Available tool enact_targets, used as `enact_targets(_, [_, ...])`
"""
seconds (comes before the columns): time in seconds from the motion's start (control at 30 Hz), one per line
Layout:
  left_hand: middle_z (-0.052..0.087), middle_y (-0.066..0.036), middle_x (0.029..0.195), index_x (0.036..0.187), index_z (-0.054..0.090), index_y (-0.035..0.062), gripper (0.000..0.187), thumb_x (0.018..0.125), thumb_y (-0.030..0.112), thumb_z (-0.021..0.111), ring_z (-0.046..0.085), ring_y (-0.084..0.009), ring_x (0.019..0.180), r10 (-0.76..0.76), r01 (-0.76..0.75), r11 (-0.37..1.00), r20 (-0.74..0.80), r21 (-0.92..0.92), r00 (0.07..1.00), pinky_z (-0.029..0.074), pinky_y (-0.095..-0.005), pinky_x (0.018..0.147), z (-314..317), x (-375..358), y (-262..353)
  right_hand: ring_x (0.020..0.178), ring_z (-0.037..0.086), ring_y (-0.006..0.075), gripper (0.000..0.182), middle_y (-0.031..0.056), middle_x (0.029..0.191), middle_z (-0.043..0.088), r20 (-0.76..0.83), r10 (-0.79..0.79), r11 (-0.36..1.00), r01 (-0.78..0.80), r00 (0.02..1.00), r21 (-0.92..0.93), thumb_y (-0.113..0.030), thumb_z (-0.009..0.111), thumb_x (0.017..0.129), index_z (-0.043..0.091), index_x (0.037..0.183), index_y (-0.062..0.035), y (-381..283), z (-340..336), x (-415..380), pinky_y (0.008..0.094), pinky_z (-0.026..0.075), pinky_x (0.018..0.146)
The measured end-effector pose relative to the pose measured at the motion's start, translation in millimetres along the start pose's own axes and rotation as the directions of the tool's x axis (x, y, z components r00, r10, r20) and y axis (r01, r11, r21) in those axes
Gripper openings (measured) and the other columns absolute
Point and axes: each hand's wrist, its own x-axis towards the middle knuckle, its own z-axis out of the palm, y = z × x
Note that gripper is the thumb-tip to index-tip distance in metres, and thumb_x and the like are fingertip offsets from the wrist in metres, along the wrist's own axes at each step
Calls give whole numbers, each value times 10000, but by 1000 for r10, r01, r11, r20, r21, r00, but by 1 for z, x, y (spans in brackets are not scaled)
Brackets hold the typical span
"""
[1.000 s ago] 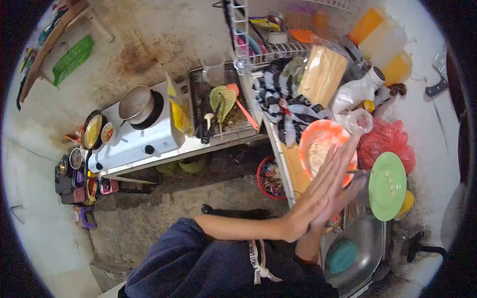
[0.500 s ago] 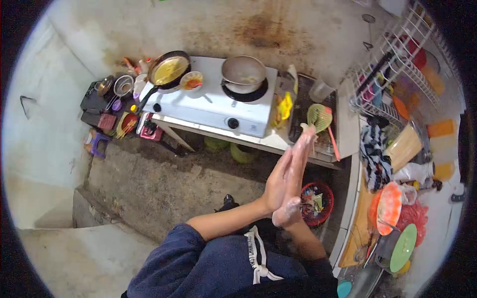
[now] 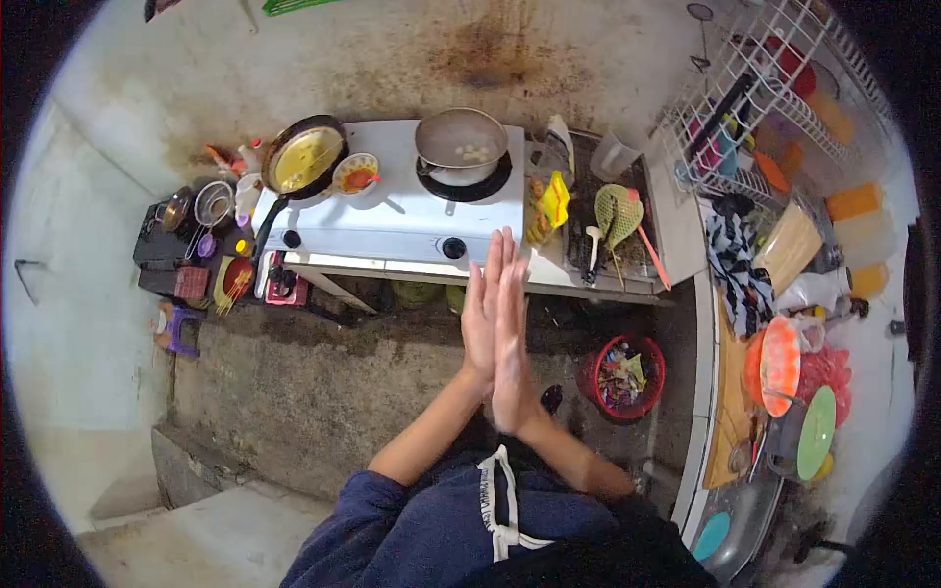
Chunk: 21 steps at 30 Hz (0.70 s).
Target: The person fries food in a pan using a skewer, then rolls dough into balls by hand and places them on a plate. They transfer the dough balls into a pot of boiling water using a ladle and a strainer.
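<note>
Pressing together, left hand point(image 3: 477, 328) and right hand point(image 3: 509, 353) could, overreaching, tip the pot point(image 3: 459, 135) near the stove's point(image 3: 377, 230) right edge.

Brown-stained pale wall point(image 3: 377, 69), dark floor point(image 3: 314, 382)

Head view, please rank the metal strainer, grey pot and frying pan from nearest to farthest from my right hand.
1. Grey pot: ahead of your right hand, on the right side of the stove.
2. Frying pan: farther left, at the stove's left end.
3. Metal strainer: left, beyond the stove.
</note>
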Motion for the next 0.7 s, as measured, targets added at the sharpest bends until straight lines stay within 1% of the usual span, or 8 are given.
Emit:
enact_targets(0.1, [202,-106,1401,1344,182,-11,498,945,286,195,170,-203,1297,-39,4,962,126,274,991,103,-316,1067,-10,-8,-20,1320,-55,310,625,178,1429,-22,-115,103,993,-97,988,63,-394,185,903,29,1367,-6,4,-13,27,390,-31,1056])
enact_targets(0.13, [172,-90,1409,1346,160,-24,497,948,272,200,142,-195,1301,-67,-10,806,108,592,992,93,-305,1062,0,-20,-18,1321,-75,275,607,164,1431,-40,-151,45,991,-25,988,131,-377,176,912,5,1367,-14,21,-18,33,386,-45,1054])
enact_targets(0.3, [155,-86,1412,1358,138,1,519,952,322,186,115,-176,1305,-175,194,898,-85,395,981,77,-297,1060,1,-35,-62,1311,-119,251,560,127,1412,-181,-237,268,941,-202,934,271,-340,161,937,-37,1362,-35,94,-27,51,380,-53,1052])
enact_targets(0.37, [173,-90,1412,1360,161,22,512,946,323,195,144,-171,1301,-116,93,936,47,340,992,97,-323,1059,-6,-15,-56,1314,-97,256,562,138,1420,-141,-242,68,922,32,968,386,-348,147,937,-18,1362,-19,64,-22,27,377,-40,1055])
enact_targets(0.43, [243,-62,1397,1346,227,32,519,931,344,216,214,-160,1287,-139,140,990,42,-21,989,148,-333,1049,-20,9,-56,1321,-55,286,590,142,1436,-28,-175,180,941,-117,968,317,-385,118,919,45,1365,-5,40,-10,9,392,-22,1059])
enact_targets(0.5, [262,-36,1386,1349,228,61,528,924,374,217,220,-140,1283,-376,376,926,-72,-20,924,183,-343,1032,-25,41,-43,1328,-24,248,551,113,1442,-35,-70,57,998,-58,996,-9,-373,113,922,95,1378,-66,25,-10,-5,390,-49,1056])
enact_targets(0.6, [254,-38,1389,1359,202,89,525,921,378,233,225,-174,1282,-328,329,926,-37,187,944,214,-362,1020,-46,40,-70,1325,2,300,602,165,1432,6,-36,-6,992,2,999,-130,-413,160,906,101,1371,-35,45,-23,7,467,-33,1045])
enact_targets(0.7, [262,-36,1379,1342,241,71,505,930,363,244,258,-193,1267,-299,270,954,323,131,898,249,-345,1016,-48,23,-83,1322,15,312,569,168,1430,25,-154,68,935,-117,986,-334,-387,157,912,102,1377,-63,61,-36,34,489,-37,1037])
